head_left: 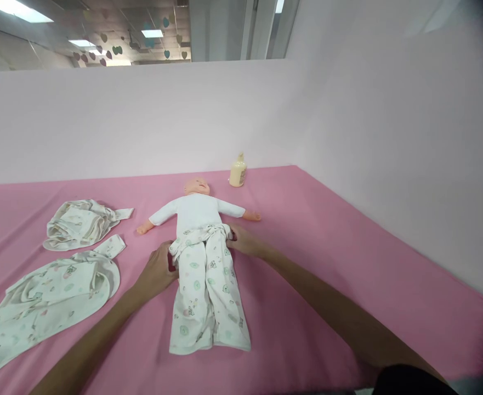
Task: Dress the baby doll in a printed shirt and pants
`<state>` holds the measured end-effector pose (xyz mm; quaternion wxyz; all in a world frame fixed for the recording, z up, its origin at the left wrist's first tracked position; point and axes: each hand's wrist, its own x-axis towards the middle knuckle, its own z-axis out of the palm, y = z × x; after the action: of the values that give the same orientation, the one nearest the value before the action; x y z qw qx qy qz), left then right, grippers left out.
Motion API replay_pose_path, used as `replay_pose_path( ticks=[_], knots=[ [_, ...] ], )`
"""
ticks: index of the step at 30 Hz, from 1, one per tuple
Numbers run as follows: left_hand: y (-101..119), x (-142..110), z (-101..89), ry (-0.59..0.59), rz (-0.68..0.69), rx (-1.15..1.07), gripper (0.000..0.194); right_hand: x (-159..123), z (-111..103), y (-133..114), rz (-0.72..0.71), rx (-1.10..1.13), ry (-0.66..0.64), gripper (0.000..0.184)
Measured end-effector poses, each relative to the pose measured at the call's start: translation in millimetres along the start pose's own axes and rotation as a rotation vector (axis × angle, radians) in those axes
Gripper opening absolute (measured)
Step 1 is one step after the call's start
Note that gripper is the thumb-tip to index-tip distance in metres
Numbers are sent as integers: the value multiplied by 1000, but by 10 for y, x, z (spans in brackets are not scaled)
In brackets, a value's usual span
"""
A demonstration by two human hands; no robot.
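Note:
A baby doll (pixel 198 207) in a white top lies on its back on the pink surface (pixel 327 263), arms spread. Patterned white trousers (pixel 206 285) cover its legs and reach its waist. My left hand (pixel 158 270) is closed on the left side of the waistband. My right hand (pixel 243 240) pinches the waistband on the right side.
Two patterned white garments lie to the left: a bunched one (pixel 80 222) farther back and a spread one (pixel 47 299) nearer. A cream bottle (pixel 238 171) stands behind the doll's head by the pale wall. A pale wall also borders the surface on the right.

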<state>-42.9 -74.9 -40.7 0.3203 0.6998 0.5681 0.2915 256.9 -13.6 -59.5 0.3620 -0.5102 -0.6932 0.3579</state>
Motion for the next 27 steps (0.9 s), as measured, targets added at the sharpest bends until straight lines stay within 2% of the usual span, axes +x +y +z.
replay_pose_path(
  ticks=[4,6,9,13,17,22,24,27],
  knots=[
    [-38,129,120,48,29,216,23,-255,161,54,-24,-229,121,24],
    [-41,153,147,68,12,260,21,-367,234,71,-42,-318,181,22],
    [-26,116,161,76,-2,259,20,-425,267,76,-49,-322,215,21],
    [13,-35,133,56,-36,224,21,-311,202,72,-23,-181,193,14],
    [55,-239,26,-25,-61,147,18,-232,165,59,27,-47,178,7],
    [124,-563,-124,-185,-113,-67,43,-289,153,33,19,-72,129,7],
    [139,-687,-121,-231,-76,-135,67,-306,147,25,12,-118,94,11],
    [122,-796,-37,-219,-62,-128,103,-326,164,15,-5,-200,81,15]
  ],
)
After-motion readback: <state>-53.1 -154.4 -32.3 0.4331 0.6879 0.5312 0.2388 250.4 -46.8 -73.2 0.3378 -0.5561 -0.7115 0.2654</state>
